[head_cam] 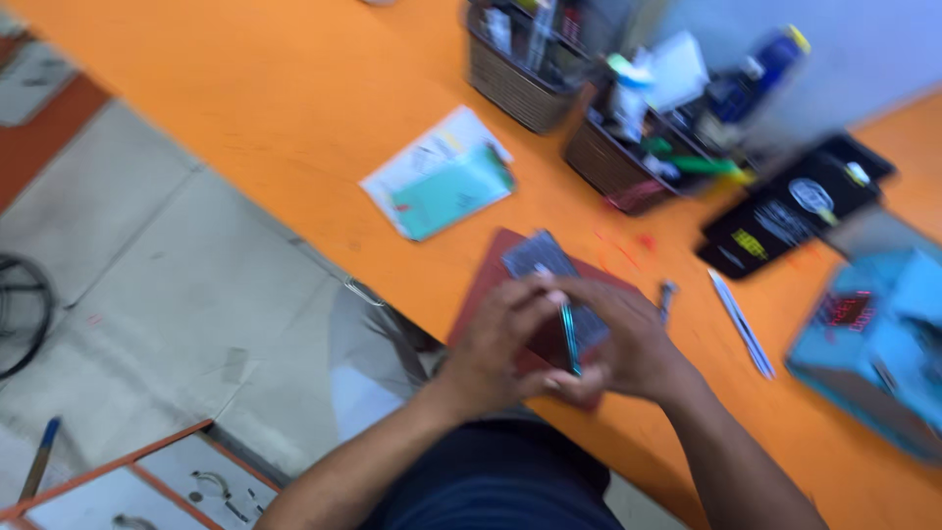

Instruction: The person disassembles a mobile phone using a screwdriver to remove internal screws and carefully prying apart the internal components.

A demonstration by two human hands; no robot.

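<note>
The picture is blurred by motion. My left hand (496, 339) and my right hand (628, 344) meet over a dark red mat (491, 280) at the near edge of the orange table (294, 88). Between them lies a flat grey phone-like slab (549, 265), and both hands touch its near end. My right hand also pinches a thin teal tool (569, 339) against the slab.
A teal-and-white booklet (442, 182) lies left of the mat. Two woven baskets (530, 74) of tools stand at the back. A black packet (795, 206), a white pen-like stick (741, 324) and a blue device (873, 344) sit on the right. Grey floor tiles (147, 255) show to the left.
</note>
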